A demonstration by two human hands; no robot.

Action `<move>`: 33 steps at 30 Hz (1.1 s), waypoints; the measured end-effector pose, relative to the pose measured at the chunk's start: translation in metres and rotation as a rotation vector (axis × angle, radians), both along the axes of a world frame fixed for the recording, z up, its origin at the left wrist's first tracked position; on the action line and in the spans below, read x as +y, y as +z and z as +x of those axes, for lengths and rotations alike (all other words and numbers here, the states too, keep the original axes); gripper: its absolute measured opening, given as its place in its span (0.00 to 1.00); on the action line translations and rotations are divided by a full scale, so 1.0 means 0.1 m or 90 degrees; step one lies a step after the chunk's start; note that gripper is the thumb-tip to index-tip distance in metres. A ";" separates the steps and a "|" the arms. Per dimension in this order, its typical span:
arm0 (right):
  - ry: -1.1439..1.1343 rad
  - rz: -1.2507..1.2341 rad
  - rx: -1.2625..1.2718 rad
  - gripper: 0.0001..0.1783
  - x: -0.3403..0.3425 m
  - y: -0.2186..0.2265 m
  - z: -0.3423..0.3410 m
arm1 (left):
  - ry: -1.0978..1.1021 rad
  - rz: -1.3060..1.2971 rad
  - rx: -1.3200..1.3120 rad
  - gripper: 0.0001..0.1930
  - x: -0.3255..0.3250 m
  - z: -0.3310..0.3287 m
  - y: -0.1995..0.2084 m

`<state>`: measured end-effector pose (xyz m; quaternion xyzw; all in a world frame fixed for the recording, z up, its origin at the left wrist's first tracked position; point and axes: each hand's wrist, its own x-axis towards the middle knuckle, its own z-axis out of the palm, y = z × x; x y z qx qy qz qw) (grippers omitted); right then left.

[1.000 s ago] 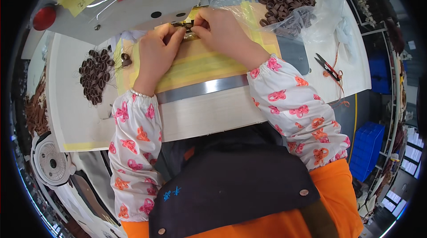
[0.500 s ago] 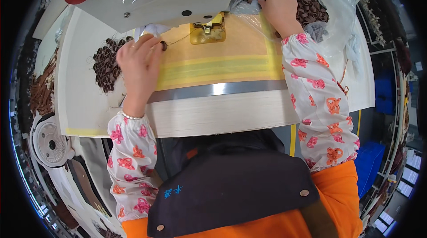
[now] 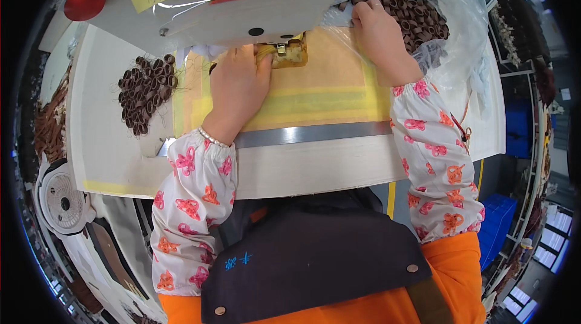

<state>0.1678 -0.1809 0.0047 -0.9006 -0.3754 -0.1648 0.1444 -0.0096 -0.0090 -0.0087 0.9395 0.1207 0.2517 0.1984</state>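
Observation:
My left hand is beside the presser foot of a sewing machine, fingers bent and thumb near the yellowed needle plate. A small dark bit peeks out at that hand's outer side; what its fingers hold is hidden. My right hand is at the near left edge of a clear plastic bag full of small brown loops. Its fingertips are pressed together, and I cannot see what is between them. To the left lies a pile of brown loops with loose thread ends.
The white sewing table has a metal strip and yellow tape across its front. A red button sits on the machine head, low over my left hand. A white fan stands at the left, a blue crate at the lower right.
My left hand has moved right, from near the pile to the presser foot; the brown loop at its fingertips is no longer plainly seen. My right hand has drawn slightly back toward the bag's near edge.

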 end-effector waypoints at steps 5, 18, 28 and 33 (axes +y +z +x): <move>0.087 0.108 0.087 0.07 -0.15 -0.07 0.16 | -0.018 -0.114 0.049 0.10 0.05 -0.01 0.03; 0.203 0.295 0.444 0.15 0.34 0.18 -0.98 | -0.177 -0.421 0.124 0.08 0.12 -0.07 0.18; 0.353 0.221 0.131 0.16 0.42 -0.01 -1.12 | -0.258 -0.407 0.018 0.09 0.08 -0.04 0.14; 0.324 0.210 0.161 0.12 0.32 -0.01 -1.12 | -0.245 -0.385 0.098 0.08 0.13 -0.05 0.16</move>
